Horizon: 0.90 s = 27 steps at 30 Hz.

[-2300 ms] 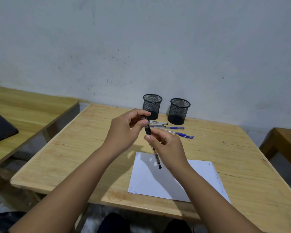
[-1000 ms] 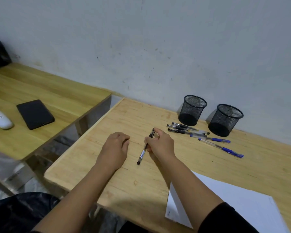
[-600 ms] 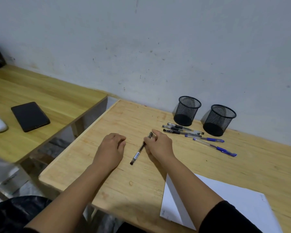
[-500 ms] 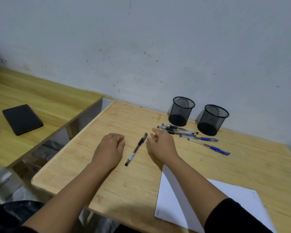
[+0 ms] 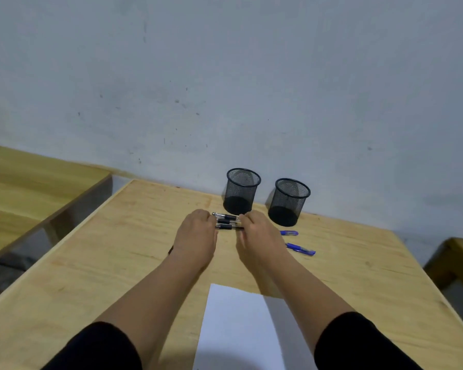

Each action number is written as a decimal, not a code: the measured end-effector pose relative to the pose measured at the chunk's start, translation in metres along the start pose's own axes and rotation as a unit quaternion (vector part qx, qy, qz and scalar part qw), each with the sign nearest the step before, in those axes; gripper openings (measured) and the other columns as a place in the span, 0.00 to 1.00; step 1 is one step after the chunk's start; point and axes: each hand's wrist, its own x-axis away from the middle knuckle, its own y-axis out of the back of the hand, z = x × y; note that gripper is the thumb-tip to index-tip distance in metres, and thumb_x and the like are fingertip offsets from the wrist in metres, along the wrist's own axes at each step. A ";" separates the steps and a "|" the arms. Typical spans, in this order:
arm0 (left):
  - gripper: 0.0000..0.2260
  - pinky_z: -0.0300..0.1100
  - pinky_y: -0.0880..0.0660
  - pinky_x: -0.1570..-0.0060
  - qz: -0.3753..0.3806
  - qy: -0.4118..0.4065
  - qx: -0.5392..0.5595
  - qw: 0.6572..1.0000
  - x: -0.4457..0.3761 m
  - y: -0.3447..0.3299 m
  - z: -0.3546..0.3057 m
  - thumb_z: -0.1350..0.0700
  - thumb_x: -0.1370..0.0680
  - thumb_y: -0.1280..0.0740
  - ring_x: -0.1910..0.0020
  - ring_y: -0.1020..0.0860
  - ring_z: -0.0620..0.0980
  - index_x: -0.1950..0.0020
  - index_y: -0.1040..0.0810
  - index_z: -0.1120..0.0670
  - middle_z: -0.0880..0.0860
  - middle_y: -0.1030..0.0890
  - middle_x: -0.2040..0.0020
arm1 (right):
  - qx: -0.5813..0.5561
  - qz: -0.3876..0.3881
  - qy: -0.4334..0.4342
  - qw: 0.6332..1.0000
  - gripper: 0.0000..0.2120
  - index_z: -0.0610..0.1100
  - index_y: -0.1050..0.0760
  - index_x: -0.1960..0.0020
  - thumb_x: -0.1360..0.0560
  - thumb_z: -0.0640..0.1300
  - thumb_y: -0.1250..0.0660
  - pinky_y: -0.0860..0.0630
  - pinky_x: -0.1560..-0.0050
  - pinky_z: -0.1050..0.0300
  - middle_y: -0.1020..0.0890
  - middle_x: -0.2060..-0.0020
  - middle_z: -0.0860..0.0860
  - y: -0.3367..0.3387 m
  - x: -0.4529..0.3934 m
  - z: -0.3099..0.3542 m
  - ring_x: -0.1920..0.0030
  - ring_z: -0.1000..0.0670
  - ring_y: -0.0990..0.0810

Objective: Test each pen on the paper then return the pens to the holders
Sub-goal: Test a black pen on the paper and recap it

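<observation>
Three black pens point(image 5: 227, 221) lie side by side on the wooden table point(image 5: 123, 263), just in front of the left mesh holder point(image 5: 242, 190). My left hand point(image 5: 197, 237) rests on the table with its curled fingers against the pens' left ends. My right hand point(image 5: 261, 236) lies over their right ends, fingertips on them; a grip is hidden. Two blue pens point(image 5: 300, 249) lie right of that hand, before the right mesh holder point(image 5: 289, 201). Both holders look empty. The white paper point(image 5: 241, 329) lies near me. A small dark tip point(image 5: 170, 251) peeks out beside my left wrist.
A second wooden table point(image 5: 24, 188) stands to the left across a gap. Another wooden piece point(image 5: 457, 260) shows at the right edge. A plain wall rises right behind the holders.
My right hand let go of the tested black pen on the table. Both hands then moved forward to the row of black pens. The view swung right and up.
</observation>
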 end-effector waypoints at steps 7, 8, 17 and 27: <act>0.16 0.39 0.26 0.70 0.029 -0.016 -0.046 0.998 -0.013 -0.023 -0.001 0.60 0.47 0.21 0.68 0.22 0.50 0.64 0.21 0.54 0.51 0.20 0.69 | 0.008 0.047 0.017 0.999 0.10 0.43 0.22 0.46 0.27 0.39 0.34 0.23 0.57 0.56 0.20 0.52 0.48 -0.020 -0.003 -0.013 0.52 0.48 0.21; 0.16 0.39 0.26 0.70 0.029 -0.016 -0.044 0.998 -0.013 -0.023 -0.001 0.61 0.46 0.21 0.68 0.22 0.50 0.63 0.21 0.54 0.51 0.20 0.69 | 0.010 0.052 0.022 0.998 0.10 0.42 0.22 0.45 0.26 0.38 0.34 0.24 0.56 0.56 0.20 0.51 0.47 -0.021 -0.004 -0.013 0.51 0.47 0.22; 0.17 0.38 0.29 0.75 -0.012 0.001 0.018 1.000 -0.017 -0.020 -0.001 0.61 0.43 0.21 0.67 0.23 0.50 0.59 0.22 0.53 0.50 0.22 0.65 | -0.043 0.034 0.024 0.998 0.12 0.43 0.25 0.40 0.22 0.40 0.39 0.28 0.53 0.58 0.23 0.46 0.47 -0.030 -0.018 -0.019 0.48 0.48 0.25; 0.11 0.44 0.29 0.61 -0.097 0.069 0.234 0.965 -0.012 0.016 0.005 0.70 0.29 0.37 0.63 0.27 0.51 0.54 0.22 0.55 0.52 0.26 0.58 | -0.270 0.056 -0.089 0.957 0.04 0.46 0.17 0.59 0.29 0.47 0.29 0.29 0.60 0.69 0.18 0.66 0.54 0.043 -0.022 -0.028 0.66 0.59 0.24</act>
